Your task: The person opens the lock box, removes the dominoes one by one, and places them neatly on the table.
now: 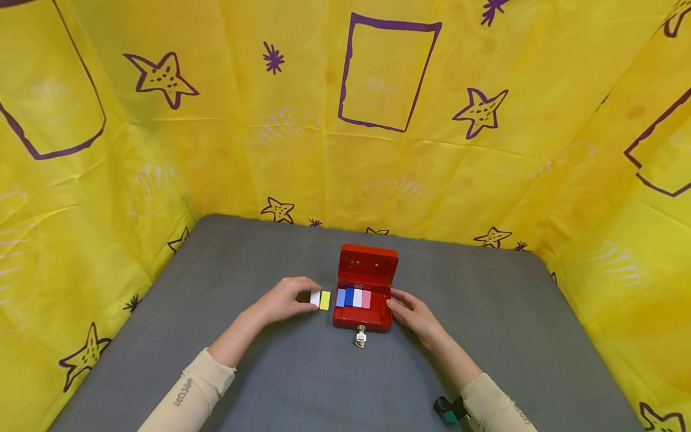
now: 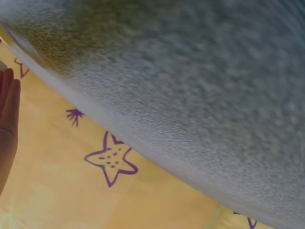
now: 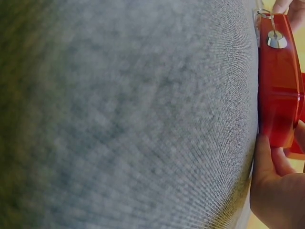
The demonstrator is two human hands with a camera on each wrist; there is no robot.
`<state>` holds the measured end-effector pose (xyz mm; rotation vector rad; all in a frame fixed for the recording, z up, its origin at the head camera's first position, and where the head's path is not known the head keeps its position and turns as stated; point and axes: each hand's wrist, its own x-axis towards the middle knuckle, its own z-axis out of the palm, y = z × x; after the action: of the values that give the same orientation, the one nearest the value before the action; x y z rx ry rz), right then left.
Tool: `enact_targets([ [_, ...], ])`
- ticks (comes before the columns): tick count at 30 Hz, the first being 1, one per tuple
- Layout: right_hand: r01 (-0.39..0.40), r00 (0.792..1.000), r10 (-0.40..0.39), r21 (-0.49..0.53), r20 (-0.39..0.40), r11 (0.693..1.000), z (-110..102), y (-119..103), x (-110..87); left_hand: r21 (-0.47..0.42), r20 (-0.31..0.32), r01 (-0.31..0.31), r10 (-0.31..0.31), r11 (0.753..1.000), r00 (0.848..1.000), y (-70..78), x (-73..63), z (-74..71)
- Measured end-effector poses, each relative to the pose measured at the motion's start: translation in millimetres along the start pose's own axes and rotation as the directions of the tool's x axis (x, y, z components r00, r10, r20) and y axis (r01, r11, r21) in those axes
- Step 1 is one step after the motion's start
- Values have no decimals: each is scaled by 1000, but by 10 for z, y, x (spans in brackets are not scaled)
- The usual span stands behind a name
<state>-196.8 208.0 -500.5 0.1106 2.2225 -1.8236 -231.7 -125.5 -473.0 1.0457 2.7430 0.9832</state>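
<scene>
In the head view a red cash box point(image 1: 351, 319) stands on the grey table with its lid point(image 1: 368, 265) raised. Inside it, light blue point(image 1: 341, 297), dark blue point(image 1: 349, 296), white point(image 1: 358, 298) and pink point(image 1: 366, 299) rectangular blocks sit side by side. My left hand point(image 1: 287, 299) pinches a white block point(image 1: 315, 297) between thumb and fingers, left of the box. Beside that block is a yellow block point(image 1: 325, 300). With its thumb over the rim, my right hand point(image 1: 414, 315) grips the box's right side; the right wrist view shows fingers point(image 3: 263, 157) at the box corner.
Keys point(image 1: 360, 338) hang from the lock at the box front. A dark object with a green part point(image 1: 449, 416) is by the right sleeve point(image 1: 488, 402). Yellow patterned cloth point(image 1: 302, 156) walls off the back and sides of the grey table point(image 1: 302, 372).
</scene>
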Motion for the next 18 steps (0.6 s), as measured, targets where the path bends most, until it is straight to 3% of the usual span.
enact_targets([
  [6,3,1000,-3,5,0,1000,-4,0,7,14,4,-28,28,1000,1000,-52,-13,-19],
  [18,4,1000,-4,3,-6,1000,1,7,0,43,38,-28,27,999,999,-83,7,-11],
])
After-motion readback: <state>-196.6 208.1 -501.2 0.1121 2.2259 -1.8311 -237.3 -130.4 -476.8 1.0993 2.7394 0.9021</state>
